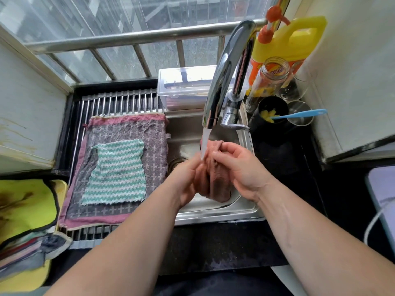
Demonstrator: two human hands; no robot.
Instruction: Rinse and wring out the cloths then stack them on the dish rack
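Note:
A bunched brown-pink cloth [215, 182] hangs over the steel sink [245, 208] under the water running from the chrome faucet [222, 77]. My left hand [187, 182] grips its left side and my right hand [241, 169] grips its top and right side. On the roll-up dish rack [119, 101] at the left lies a grey cloth with pink borders [154, 146], spread flat. A green-and-white striped cloth [116, 171] lies flat on top of it.
A pile of yellow-green and other cloths [25, 206] sits at the far left. Behind the sink stands a clear plastic box [183, 86]. A yellow detergent jug [286, 43], a jar, glasses and a black cup with a blue handle crowd the right counter.

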